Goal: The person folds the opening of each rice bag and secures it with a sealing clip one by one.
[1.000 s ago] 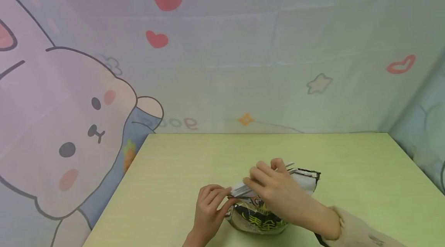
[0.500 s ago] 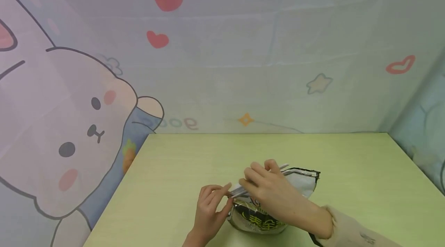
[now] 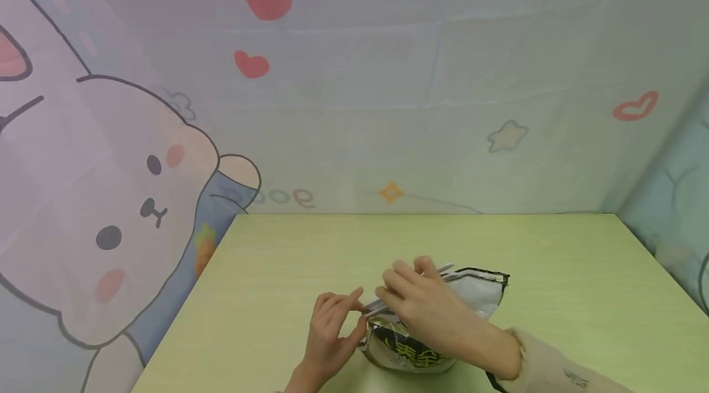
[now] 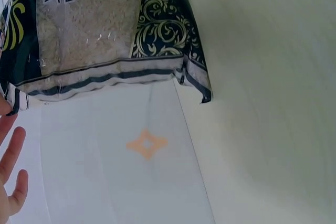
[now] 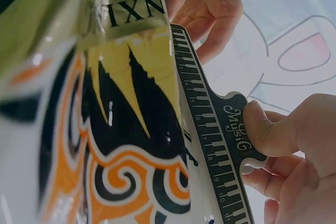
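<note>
A plastic bag of rice (image 3: 407, 347) stands on the table near its front edge, grains showing through a window in the left wrist view. My left hand (image 3: 331, 331) pinches the left end of its top edge between thumb and fingers, with the index finger raised. With thumb and fingers my right hand (image 3: 423, 304) grips the handle of a long bag clip (image 5: 212, 129), dark with piano keys, a ruler scale and the word Music. The clip lies along the bag's top edge; whether it is fastened I cannot tell. My right hand hides its middle in the head view.
The light green table (image 3: 266, 294) extends around the bag. Behind it hangs a backdrop (image 3: 354, 122) with a rabbit and hearts, and another printed sheet (image 3: 678, 196) is at the right.
My right hand has slid slightly left with the clip, uncovering more of the bag's top right. My left index finger has lifted a little. The bag has hardly moved.
</note>
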The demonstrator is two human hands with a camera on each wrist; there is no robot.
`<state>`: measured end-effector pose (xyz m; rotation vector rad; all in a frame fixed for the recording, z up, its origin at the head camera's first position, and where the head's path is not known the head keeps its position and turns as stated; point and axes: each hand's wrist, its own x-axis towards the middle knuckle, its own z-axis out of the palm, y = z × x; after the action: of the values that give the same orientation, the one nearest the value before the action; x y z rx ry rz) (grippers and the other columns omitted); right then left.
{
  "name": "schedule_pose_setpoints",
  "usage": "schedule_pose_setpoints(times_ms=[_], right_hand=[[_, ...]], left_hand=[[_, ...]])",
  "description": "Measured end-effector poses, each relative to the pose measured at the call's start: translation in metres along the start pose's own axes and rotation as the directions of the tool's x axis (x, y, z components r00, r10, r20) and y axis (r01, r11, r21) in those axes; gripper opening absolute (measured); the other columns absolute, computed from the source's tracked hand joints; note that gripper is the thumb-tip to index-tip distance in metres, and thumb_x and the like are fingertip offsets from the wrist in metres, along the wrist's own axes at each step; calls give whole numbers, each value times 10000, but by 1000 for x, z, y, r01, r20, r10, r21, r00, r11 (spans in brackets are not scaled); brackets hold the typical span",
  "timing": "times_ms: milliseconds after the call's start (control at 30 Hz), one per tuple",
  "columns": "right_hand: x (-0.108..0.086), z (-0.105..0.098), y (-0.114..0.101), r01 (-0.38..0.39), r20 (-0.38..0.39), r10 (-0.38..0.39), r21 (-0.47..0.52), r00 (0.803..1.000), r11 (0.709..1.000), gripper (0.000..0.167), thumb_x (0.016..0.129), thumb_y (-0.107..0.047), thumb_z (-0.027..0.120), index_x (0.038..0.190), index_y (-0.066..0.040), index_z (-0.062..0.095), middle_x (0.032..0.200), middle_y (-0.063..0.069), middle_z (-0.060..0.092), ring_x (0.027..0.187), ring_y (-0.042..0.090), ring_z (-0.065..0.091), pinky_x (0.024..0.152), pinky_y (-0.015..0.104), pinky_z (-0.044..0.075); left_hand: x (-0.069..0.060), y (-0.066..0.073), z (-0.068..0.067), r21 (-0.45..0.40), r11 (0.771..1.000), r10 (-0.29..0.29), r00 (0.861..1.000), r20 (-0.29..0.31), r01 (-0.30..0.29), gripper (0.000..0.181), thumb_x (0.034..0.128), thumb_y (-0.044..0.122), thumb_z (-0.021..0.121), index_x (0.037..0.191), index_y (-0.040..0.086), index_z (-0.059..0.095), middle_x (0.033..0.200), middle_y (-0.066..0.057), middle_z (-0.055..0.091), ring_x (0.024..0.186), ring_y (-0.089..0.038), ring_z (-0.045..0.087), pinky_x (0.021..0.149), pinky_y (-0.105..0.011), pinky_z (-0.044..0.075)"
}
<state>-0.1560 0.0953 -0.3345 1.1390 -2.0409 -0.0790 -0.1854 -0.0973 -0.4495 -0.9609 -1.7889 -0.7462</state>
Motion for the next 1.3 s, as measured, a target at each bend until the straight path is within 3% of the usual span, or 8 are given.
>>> schedule_pose_setpoints(times_ms=[367,567,1033,1300], right_hand=[[2,3,-4,17,6,-16,-30,1000,999,196,636,-85,723,783,-157,615,747,-32,414,722,140,341,696,319,247],[1,5,-7,22,25,-21,-47,999,999,161,676,-143,724,789,-163,611,754,-34,423,728,141,351,703,322,264],[4,10,-10,29,16,-29,-12,999,1000,141,697,-158,706,809,-181,624,762,-41,428,723,135,342,705,311,252],[4,12,-11,33,36,-34,6,999,999,69,777,-151,570,813,-185,619,777,-43,439,739,135,343,716,313,256]], left_hand=[[1,-7,-3,-22,998,55,997,52,-54,218,846,142,532,1001,60,660,794,30,660,816,-158,560,786,-344,361],[0,-7,-4,-15,999,48,995,88,-46,222,841,146,511,993,88,663,799,42,658,817,-145,550,788,-348,357],[-4,-7,-5,-30,999,22,995,95,-19,249,825,154,512,1025,101,649,810,49,623,805,-118,519,791,-388,330],[-4,-7,-6,-27,1000,-9,989,148,13,204,791,151,522,947,134,651,823,58,606,821,-109,506,813,-377,320]])
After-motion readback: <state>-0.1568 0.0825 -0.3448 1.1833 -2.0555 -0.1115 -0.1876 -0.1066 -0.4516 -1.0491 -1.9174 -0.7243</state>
